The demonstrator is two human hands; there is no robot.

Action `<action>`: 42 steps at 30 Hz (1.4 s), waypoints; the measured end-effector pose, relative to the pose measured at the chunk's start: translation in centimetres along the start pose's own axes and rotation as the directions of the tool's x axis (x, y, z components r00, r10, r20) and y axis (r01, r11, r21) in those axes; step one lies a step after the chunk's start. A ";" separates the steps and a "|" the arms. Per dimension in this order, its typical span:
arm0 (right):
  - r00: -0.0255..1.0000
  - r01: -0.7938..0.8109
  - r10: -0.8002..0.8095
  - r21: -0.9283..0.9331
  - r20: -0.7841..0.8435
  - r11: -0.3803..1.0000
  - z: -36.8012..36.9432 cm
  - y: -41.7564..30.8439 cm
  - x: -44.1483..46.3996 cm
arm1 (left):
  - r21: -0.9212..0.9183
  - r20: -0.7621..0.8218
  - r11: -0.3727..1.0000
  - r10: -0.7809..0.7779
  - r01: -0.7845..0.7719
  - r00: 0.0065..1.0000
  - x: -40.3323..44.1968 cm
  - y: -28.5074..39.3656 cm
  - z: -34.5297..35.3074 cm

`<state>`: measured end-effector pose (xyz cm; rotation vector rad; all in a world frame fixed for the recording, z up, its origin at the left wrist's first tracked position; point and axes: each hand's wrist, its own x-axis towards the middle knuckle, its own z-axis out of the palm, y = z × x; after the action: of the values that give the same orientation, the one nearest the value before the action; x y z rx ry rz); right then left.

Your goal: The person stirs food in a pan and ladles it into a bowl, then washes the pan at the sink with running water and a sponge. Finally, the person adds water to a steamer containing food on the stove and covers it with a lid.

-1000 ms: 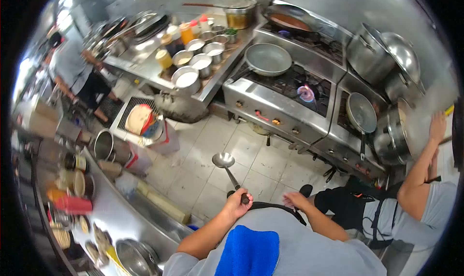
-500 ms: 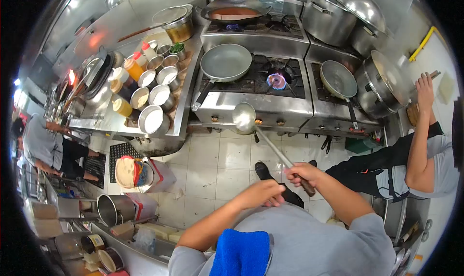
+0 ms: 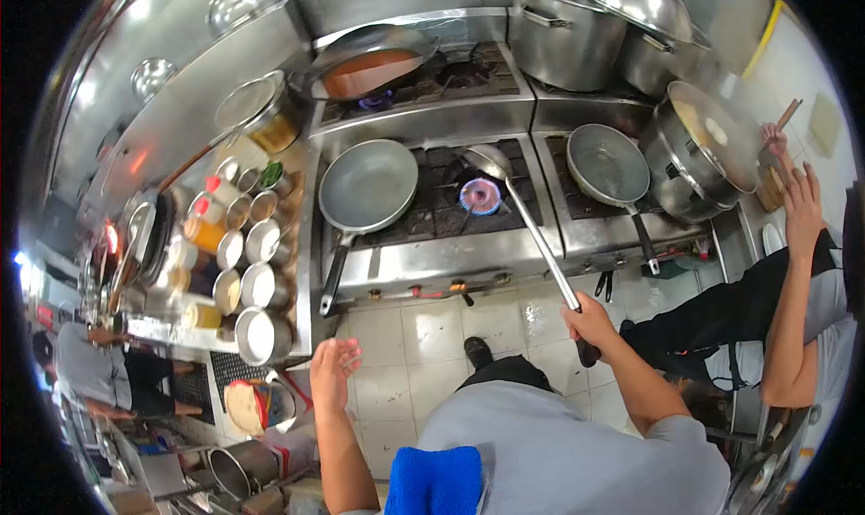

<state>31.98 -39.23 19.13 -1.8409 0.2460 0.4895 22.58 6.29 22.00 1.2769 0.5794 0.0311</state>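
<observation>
My right hand (image 3: 591,324) grips the dark handle of a long ladle (image 3: 539,231). The ladle's bowl reaches over the stove, just behind the lit burner (image 3: 480,197). Out to the left, my left hand (image 3: 335,367) hangs in the air with fingers apart, holding nothing. A grey frying pan (image 3: 369,186) rests on the stove left of the flame, its black handle pointing toward me. To the right of the flame sits a smaller frying pan (image 3: 608,164).
A wok (image 3: 374,69) of reddish liquid sits on the back burner. Steel containers (image 3: 263,285) and squeeze bottles (image 3: 205,236) crowd the left counter. Large pots (image 3: 563,42) stand back right. Another person (image 3: 802,281) is close at right, near a steaming pot (image 3: 694,154).
My right hand has carried the ladle forward, its bowl now over the stove. My left hand has moved left, away from the ladle handle, and its fingers have spread. The view has shifted.
</observation>
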 end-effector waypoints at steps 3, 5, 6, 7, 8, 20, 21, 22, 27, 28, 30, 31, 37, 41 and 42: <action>0.954 0.088 -0.187 -0.376 -0.236 0.922 -2.4 0.7 5.0 | 0.000 -0.002 0.999 -0.054 0.054 0.999 1.8 -2.4 2.2; 0.865 0.153 -0.392 -0.577 -0.314 0.802 -4.1 3.3 8.6 | 0.115 -0.024 0.982 -0.148 0.149 0.989 2.2 -3.3 4.2; 0.870 0.129 -0.346 -0.516 -0.350 0.847 -4.5 3.1 9.5 | 0.125 -0.016 0.980 -0.157 0.157 0.988 2.7 -3.4 4.4; 0.877 0.107 -0.300 -0.455 -0.376 0.884 -4.8 2.9 10.5 | 0.360 -0.162 0.930 -0.011 0.070 0.987 3.2 -3.4 4.1; 0.918 0.045 -0.160 -0.306 -0.363 0.951 -4.5 0.5 10.1 | 0.580 -0.269 0.814 0.165 0.023 0.949 3.6 -3.4 3.7; 0.941 0.129 -0.095 0.084 -0.325 0.988 -3.7 -0.9 11.6 | 0.332 0.060 0.870 -0.405 0.364 0.912 18.3 1.6 -2.5; 0.948 0.133 -0.087 0.131 -0.306 0.983 -3.9 -1.0 10.8 | 0.283 0.145 0.874 -0.445 0.394 0.884 18.6 1.1 -1.4; 0.952 0.134 -0.077 0.178 -0.295 0.975 -4.2 -1.1 10.1 | 0.278 0.171 0.865 -0.472 0.417 0.865 19.3 0.0 -0.9; 0.929 0.148 -0.065 0.205 -0.364 0.968 -6.1 -2.7 4.1 | 0.234 0.223 0.929 -0.339 0.287 0.914 18.2 -1.6 8.4; 0.928 0.137 -0.054 0.204 -0.368 0.969 -6.6 -3.3 2.8 | 0.250 0.223 0.926 -0.339 0.283 0.914 17.1 -1.5 9.9; 0.914 0.150 -0.042 0.241 -0.404 0.959 -7.1 -4.4 0.6 | 0.286 0.260 0.925 -0.327 0.251 0.908 15.6 -1.6 12.8; 0.907 0.155 -0.040 0.243 -0.420 0.958 -7.8 -4.6 0.1 | 0.311 0.303 0.923 -0.323 0.228 0.897 14.9 -1.9 14.5; 0.933 0.229 -0.052 0.478 -0.355 0.848 -11.9 -5.9 -2.1 | 0.312 0.572 0.935 -0.327 0.169 0.752 13.0 -5.6 31.1; 0.958 0.209 -0.054 0.558 -0.281 0.803 -11.9 -4.3 -0.5 | 0.377 0.611 0.924 -0.301 0.066 0.732 12.0 -8.2 39.5; 0.961 0.204 -0.046 0.591 -0.271 0.781 -11.7 -4.4 -0.2 | 0.378 0.638 0.925 -0.291 0.039 0.712 11.9 -8.7 41.2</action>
<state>36.00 -48.87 26.02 -1.2502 0.3943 0.0592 47.75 -29.06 16.35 1.4426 0.0380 -0.7108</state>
